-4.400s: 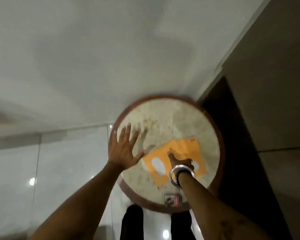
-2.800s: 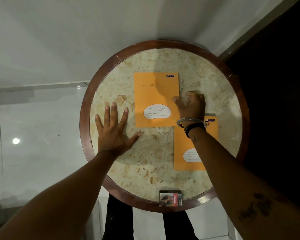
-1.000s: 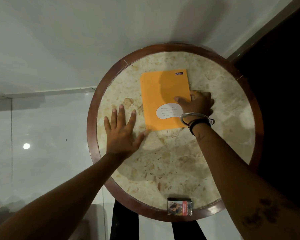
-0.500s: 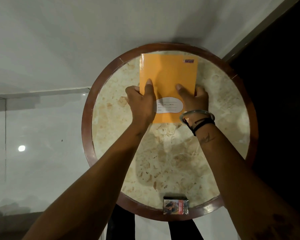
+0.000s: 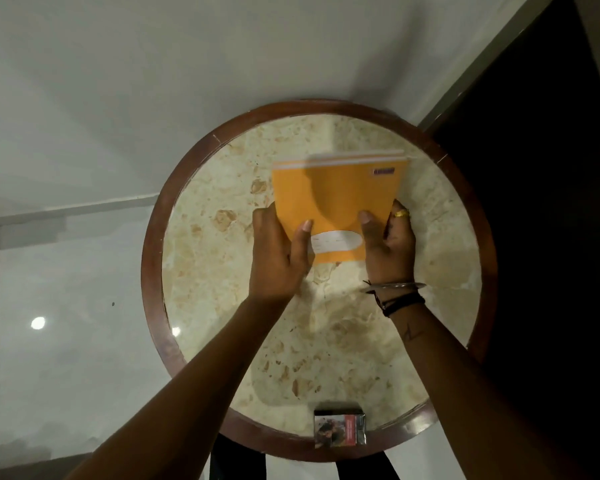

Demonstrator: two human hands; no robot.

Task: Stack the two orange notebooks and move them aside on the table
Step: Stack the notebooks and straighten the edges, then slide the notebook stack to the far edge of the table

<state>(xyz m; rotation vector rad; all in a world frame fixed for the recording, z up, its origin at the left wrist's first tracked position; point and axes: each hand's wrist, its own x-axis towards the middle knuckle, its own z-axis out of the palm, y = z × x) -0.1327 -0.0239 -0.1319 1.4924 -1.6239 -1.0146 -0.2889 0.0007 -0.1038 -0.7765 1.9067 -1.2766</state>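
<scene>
Two orange notebooks (image 5: 336, 197) are held together as one stack, tilted up above the round marble table (image 5: 326, 327). The top cover shows a white oval label; a second orange and white edge shows along the stack's far side. My left hand (image 5: 279, 254) grips the stack's lower left side with the thumb on the cover. My right hand (image 5: 388, 251), with a gold ring and bracelets at the wrist, grips the lower right side. The lower notebook's cover is hidden.
A small printed box (image 5: 339, 429) lies at the table's near rim. The table has a dark wooden rim (image 5: 151, 271). A white wall rises behind it, glossy floor tiles lie to the left, and a dark area is on the right.
The second notebook went onto the first. My left hand left the tabletop and took the stack's left side. Both hands have lifted the stack's near end and drawn it toward me.
</scene>
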